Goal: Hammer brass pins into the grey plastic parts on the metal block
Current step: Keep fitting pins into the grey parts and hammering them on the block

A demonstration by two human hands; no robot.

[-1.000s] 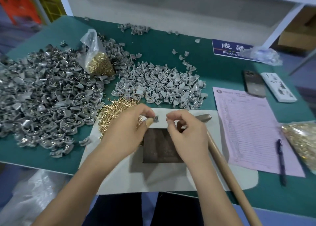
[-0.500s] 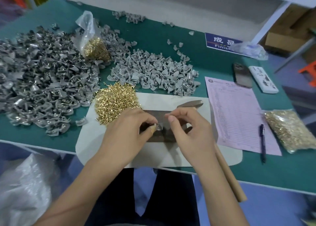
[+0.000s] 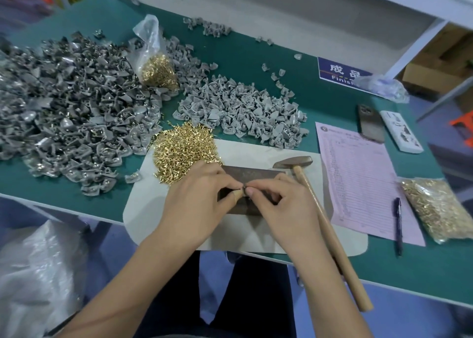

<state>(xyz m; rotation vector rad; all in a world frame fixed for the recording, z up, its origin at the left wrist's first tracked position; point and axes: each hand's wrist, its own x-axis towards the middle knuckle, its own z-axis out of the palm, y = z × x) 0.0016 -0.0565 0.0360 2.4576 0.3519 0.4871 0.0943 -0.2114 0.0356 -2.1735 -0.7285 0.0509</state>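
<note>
Your only clear lettering is on the blue sign [image 3: 341, 73] lying flat at the far right of the counter [image 3: 256, 56]. White Chinese characters run along its top: 成 reads whole, the next, 品, is cut by a crumpled clear bag [image 3: 382, 88] lying over the sign's right end. Beneath them, Latin letters "Finis" show before the bag covers the rest.

The pink form [image 3: 363, 181] to your right carries a printed header, a small round mark at its top left corner and ruled rows; all too fine to read.

The white flat device [image 3: 400, 131] beside the phone [image 3: 370, 126] bears dark markings; illegible.
</note>
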